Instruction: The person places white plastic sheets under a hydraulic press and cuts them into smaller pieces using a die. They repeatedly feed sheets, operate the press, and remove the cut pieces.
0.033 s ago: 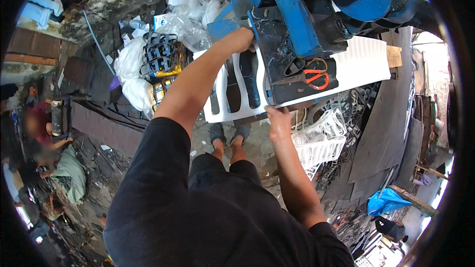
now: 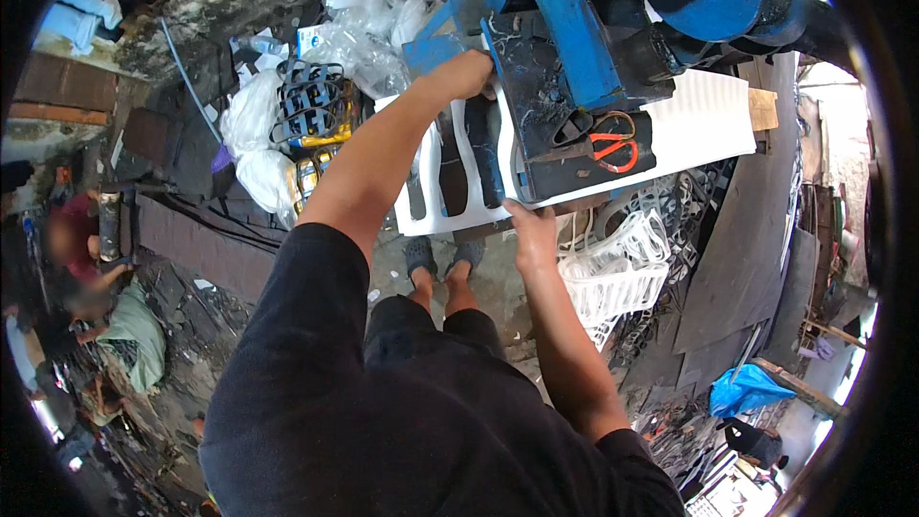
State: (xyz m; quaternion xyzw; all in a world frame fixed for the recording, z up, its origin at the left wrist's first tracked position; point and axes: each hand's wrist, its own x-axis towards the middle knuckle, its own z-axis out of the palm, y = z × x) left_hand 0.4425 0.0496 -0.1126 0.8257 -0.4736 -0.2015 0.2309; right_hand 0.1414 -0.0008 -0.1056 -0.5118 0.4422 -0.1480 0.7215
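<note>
In the head view, our right hand (image 2: pixel 531 228) pinches the white slotted sheet (image 2: pixel 704 124) beneath the blue press (image 2: pixel 589 67); we cannot tell our left hand's (image 2: pixel 469 75) grip. An uneven pull could tear thin strips. Below the press, a dark plate (image 2: pixel 522 57) bearing orange-handled scissors (image 2: pixel 589 146) covers the sheet's middle.

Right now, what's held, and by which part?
White cut-out sheet: the right hand holds its near edge. The left hand is at its far side, fingers partly hidden; whether it grips can't be told.
</note>
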